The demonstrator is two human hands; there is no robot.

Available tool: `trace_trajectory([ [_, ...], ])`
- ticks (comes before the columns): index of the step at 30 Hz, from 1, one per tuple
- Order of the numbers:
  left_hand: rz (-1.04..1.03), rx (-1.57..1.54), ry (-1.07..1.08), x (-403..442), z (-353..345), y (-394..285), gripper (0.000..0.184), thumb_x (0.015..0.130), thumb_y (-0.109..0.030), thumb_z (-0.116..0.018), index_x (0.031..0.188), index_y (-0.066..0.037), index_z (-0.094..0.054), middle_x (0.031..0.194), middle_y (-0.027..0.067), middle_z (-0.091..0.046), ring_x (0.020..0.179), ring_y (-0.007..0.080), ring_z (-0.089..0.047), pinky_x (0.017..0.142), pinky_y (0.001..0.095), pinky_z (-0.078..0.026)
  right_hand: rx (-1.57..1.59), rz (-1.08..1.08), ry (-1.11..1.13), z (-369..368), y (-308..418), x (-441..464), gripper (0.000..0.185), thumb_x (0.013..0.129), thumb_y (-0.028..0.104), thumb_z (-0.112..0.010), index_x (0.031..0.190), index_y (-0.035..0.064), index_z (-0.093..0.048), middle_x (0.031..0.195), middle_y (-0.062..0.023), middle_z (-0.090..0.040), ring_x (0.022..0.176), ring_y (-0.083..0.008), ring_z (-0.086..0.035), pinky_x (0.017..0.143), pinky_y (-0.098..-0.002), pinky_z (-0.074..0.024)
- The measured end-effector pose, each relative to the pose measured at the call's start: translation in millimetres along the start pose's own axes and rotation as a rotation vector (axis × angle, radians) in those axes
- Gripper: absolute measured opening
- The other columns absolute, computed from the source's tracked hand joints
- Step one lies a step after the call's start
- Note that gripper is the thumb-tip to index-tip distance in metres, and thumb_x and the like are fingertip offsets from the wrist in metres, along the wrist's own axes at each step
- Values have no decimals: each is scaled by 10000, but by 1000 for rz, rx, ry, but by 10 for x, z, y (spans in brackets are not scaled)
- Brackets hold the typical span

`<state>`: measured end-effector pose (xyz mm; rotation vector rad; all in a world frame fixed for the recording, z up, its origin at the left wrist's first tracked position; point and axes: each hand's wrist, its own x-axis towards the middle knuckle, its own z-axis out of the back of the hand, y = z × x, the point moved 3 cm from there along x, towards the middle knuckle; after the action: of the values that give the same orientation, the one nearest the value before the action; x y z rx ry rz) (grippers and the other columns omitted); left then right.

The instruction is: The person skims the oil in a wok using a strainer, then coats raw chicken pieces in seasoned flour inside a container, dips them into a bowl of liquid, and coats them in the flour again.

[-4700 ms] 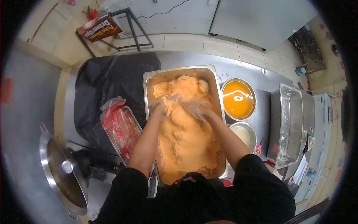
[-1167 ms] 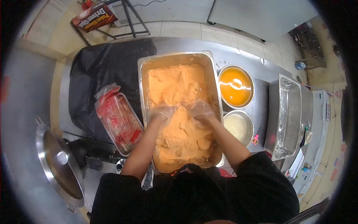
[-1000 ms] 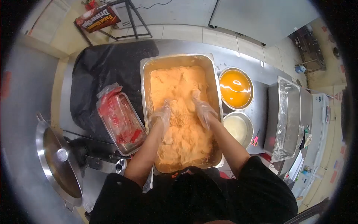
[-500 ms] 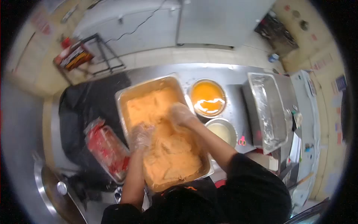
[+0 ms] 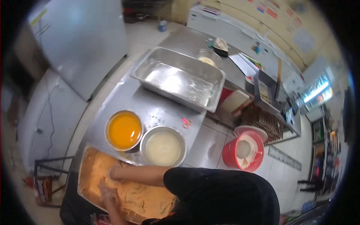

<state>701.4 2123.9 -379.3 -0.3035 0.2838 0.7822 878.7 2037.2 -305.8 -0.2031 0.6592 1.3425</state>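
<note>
A deep metal pan (image 5: 84, 176) holds a bed of orange, flour-like powder (image 5: 140, 198), clumped and uneven on top. My right hand (image 5: 114, 172) reaches into the powder near the pan's far side, its fingers sunk out of sight. Close beside it, my left hand (image 5: 108, 192) touches the powder too; it wears a clear plastic glove, and blur and powder hide how its fingers are bent. Just beyond the pan stand a round bowl of orange liquid (image 5: 123, 130) and a round metal pan of pale, cloudy liquid (image 5: 163, 148).
A large steel pan (image 5: 176, 77) stands farther along the steel table (image 5: 101, 120). Pink-handled scissors (image 5: 186, 123) lie near the table's edge. On the floor to the right is a red bucket (image 5: 240, 153) with a strainer in it. Papers (image 5: 243, 65) lie on another counter.
The view has swung to the right, so the powder pan now sits at lower left and the bucket shows. Both hands remain in the powder and are closer together.
</note>
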Motion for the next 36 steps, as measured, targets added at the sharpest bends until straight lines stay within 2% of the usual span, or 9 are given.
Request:
trace_trajectory([
  [3,114,82,-134,-16,-245,41,545,888,-273,-676,1379,-118,-498,929,144,-690,940,337,-699,787,332,-561,34,18,-294,-837,401,573,359,684,218,-826,1032,136,-796,1082,-108,-756,1097,-321,-690,853,-481,-572],
  [10,42,279,36,-540,-202,669,453,856,-282,-685,1253,-89,-583,1028,181,-686,1001,338,-689,815,371,-555,123,165,-109,-499,294,74,404,637,210,-851,1028,124,-797,1090,-111,-754,1109,-325,-684,861,-503,-561],
  [20,-430,369,284,-151,-239,851,361,809,-296,-698,1073,-48,-705,1171,234,-682,1089,340,-674,853,428,-547,123,172,-150,-558,285,-15,470,570,198,-886,1023,107,-799,1101,-114,-751,1127,-331,-675,873,-534,-544],
  [24,-439,957,189,-517,-191,513,404,866,-262,-653,1195,-27,-669,1303,233,-635,1176,336,-639,908,431,-520,235,-37,-394,-674,251,-255,477,533,160,-889,997,87,-801,1061,-133,-757,1107,-314,-685,885,-548,-540],
  [28,-270,578,202,-215,58,924,430,865,-288,-674,1221,-47,-660,1320,224,-622,1193,342,-621,944,432,-505,138,291,-244,-546,260,-329,456,495,173,-904,924,60,-799,1053,-146,-758,1032,-311,-710,880,-530,-549],
  [30,-209,390,195,-30,114,1013,444,864,-302,-685,1234,-58,-655,1329,219,-615,1202,345,-611,961,433,-498,348,120,-448,-300,156,-695,562,598,190,-865,1118,16,-741,943,-166,-746,871,-328,-722,763,-495,-564],
  [33,-130,187,172,52,186,894,466,863,-321,-701,1254,-73,-648,1342,212,-605,1215,350,-598,988,434,-487,539,287,-861,-729,419,-187,643,792,167,-698,1390,5,-526,787,-196,-677,711,-361,-677,632,-450,-539],
  [34,-94,137,133,38,211,843,473,863,-328,-706,1260,-78,-646,1347,210,-601,1219,352,-593,997,434,-484,465,347,-662,-424,224,-524,618,848,152,-631,1426,7,-467,759,-204,-656,698,-373,-663,611,-447,-531],
  [36,-33,29,25,23,162,782,488,862,-341,-717,1273,-89,-642,1356,205,-595,1227,355,-584,1015,434,-477,664,273,-841,-477,287,-377,475,855,165,-615,1291,-6,-538,784,-223,-662,727,-384,-665,641,-478,-535],
])
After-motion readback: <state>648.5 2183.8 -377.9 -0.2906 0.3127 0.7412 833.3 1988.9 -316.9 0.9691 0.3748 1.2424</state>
